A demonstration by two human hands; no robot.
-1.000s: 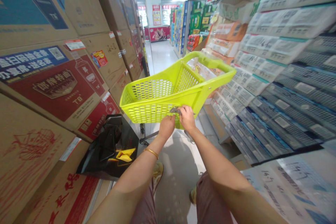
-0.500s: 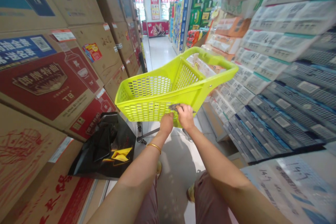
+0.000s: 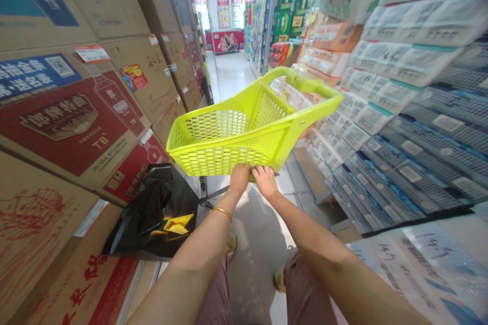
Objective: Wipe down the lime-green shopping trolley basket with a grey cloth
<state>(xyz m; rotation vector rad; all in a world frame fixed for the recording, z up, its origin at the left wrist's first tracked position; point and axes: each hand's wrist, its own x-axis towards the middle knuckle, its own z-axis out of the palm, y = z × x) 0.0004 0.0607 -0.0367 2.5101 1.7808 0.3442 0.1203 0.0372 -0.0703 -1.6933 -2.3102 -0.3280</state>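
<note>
A lime-green shopping cart (image 3: 213, 134) stands sideways across the aisle in front of me, its perforated basket to the left and its handle to the right. My right hand (image 3: 264, 179) is bent over a dark grey cloth (image 3: 276, 174) and presses it against the lower edge of the cart's side. Only a small edge of the cloth shows past the fingers. Right beside it, my left hand (image 3: 239, 179) is closed at the basket's bottom edge. Its fingertips are hidden, so I cannot tell whether they grip the cloth or the cart.
Stacked cardboard boxes (image 3: 72, 111) wall the left side. At their foot lies a black bag (image 3: 152, 233) with a yellow piece on it. Packs of tissue paper (image 3: 404, 68) and dark grey packs (image 3: 412, 147) are piled on the right. The tiled floor (image 3: 234, 73) runs on behind the cart.
My right hand has moved down with the cloth, from the cart's side panel to its lower edge. Less of the cloth shows now. My left hand has shifted only slightly.
</note>
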